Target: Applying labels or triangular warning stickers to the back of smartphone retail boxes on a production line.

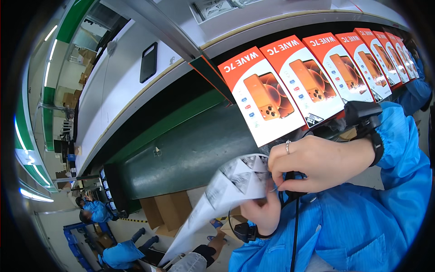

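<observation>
A long white sheet of stickers [240, 179], printed with black triangles, curls in front of me and trails down to the left, slightly blurred. My left hand [263, 211] grips it from below, with its fingers partly hidden behind the sheet. At the sheet's right edge, my right hand [317, 163] is closed in a pinch, thumb and forefinger together; whether a loose sticker is between them I cannot make out. Just beyond my hands stands the nearest orange-and-white phone box [263, 97]. The second phone box [303, 81] bears a black triangular sticker [314, 120] at its lower corner.
More phone boxes [379, 63] continue the row to the right, along a green conveyor belt [181, 147]. A black phone-shaped item [148, 62] lies on the white shelf [120, 77]. An open carton [167, 211] sits beyond the belt. Other people [122, 254] are at lower left.
</observation>
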`<action>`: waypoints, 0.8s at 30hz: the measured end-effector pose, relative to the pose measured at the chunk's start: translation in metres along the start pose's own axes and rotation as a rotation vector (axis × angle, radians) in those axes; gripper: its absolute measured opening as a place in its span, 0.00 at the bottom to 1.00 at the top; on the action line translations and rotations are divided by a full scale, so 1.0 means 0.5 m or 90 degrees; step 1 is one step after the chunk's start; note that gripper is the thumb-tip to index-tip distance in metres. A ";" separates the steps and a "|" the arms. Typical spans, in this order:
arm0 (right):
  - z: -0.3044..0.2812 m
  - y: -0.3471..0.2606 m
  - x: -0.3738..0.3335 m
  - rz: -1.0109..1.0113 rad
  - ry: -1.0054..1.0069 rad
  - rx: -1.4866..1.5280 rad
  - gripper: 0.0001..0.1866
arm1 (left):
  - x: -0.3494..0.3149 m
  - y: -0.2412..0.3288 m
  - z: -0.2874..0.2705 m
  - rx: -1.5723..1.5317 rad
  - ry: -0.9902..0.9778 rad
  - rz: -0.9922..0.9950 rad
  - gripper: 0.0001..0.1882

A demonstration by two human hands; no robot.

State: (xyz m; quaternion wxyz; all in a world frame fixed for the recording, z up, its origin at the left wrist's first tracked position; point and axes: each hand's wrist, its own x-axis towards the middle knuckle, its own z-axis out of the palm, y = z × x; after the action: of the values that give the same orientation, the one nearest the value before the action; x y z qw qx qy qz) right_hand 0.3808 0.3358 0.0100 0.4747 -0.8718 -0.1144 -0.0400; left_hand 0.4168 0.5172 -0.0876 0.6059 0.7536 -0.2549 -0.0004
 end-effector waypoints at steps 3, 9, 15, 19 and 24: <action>-0.048 -0.002 0.036 0.101 -0.071 0.008 0.08 | 0.031 -0.007 -0.020 -0.020 0.114 -0.020 0.24; -0.083 0.040 0.096 0.261 -0.070 -0.028 0.07 | 0.040 -0.039 -0.031 -0.087 0.178 -0.019 0.24; -0.088 0.046 0.109 0.354 -0.118 0.030 0.07 | 0.051 -0.036 -0.022 -0.088 0.171 -0.037 0.23; -0.088 0.050 0.109 0.337 -0.119 0.022 0.07 | 0.057 -0.040 -0.022 -0.081 0.170 -0.031 0.23; -0.084 0.054 0.109 0.316 -0.106 0.015 0.06 | 0.060 -0.039 -0.021 -0.068 0.167 -0.029 0.23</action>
State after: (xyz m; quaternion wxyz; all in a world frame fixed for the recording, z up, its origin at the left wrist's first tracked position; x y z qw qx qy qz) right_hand 0.4416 0.2950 0.0205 0.4694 -0.8677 0.0636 0.1509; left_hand 0.4534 0.5177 -0.0933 0.6733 0.7193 -0.1560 0.0706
